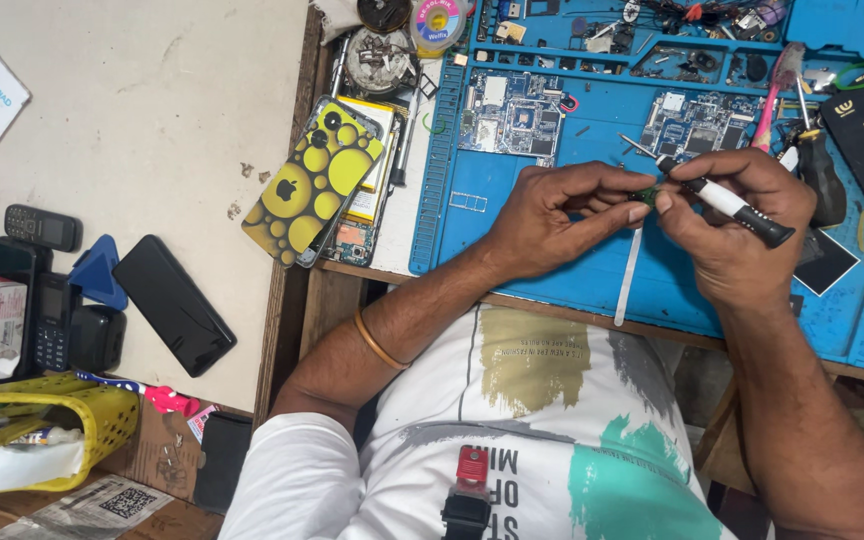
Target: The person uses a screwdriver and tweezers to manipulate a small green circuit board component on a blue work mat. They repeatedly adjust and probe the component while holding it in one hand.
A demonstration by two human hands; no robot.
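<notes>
My left hand (550,212) pinches a small green circuit part (644,195) between thumb and fingers above the blue repair mat (482,200). My right hand (732,225) grips a black-and-white screwdriver (722,200), its metal tip pointing up and left past the green part. The two hands touch at the fingertips. Behind them lie two bare circuit boards (514,115) (690,125) on the mat. A thin metal strip (630,275) lies on the mat under my hands.
A phone in a yellow spotted case (314,180) rests on an opened phone at the mat's left edge. A black phone (174,305), keypad phones (42,228) and a yellow basket (72,415) sit at left. Pink-handled tool (774,90), small parts and solder reel (438,22) lie at the back.
</notes>
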